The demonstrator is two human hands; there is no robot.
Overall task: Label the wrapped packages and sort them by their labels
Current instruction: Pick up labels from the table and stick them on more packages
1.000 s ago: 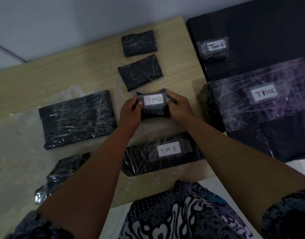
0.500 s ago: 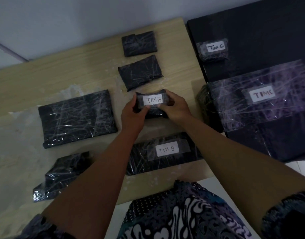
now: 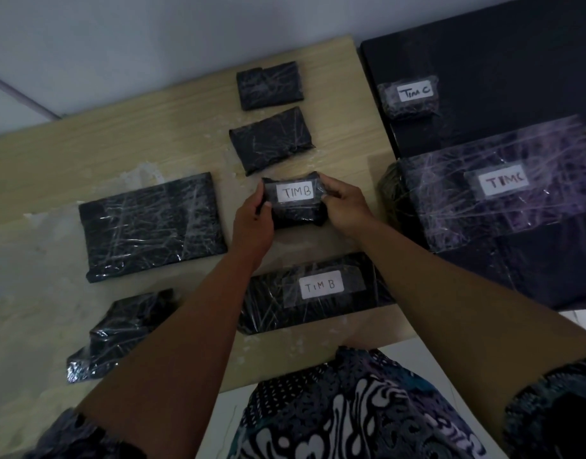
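A small black wrapped package [image 3: 296,212] with a white label reading TIM B is held between both hands over the middle of the wooden table [image 3: 172,144]. My left hand [image 3: 253,220] grips its left end, thumb on top. My right hand [image 3: 344,207] pinches its right end. Nearer me lies a long package labelled TIM B [image 3: 314,293]. Two packages labelled TIM C lie on the dark surface at right, a small one [image 3: 409,96] and a large one [image 3: 503,190].
Several unlabelled black packages lie on the table: two small ones at the back [image 3: 270,84] [image 3: 271,139], a large flat one [image 3: 150,225] at left, a crumpled one [image 3: 119,332] at front left. The table's front edge runs near my lap.
Both hands shifted slightly on the small TIM B package, lifting and turning it a little; the other packages stayed in place.
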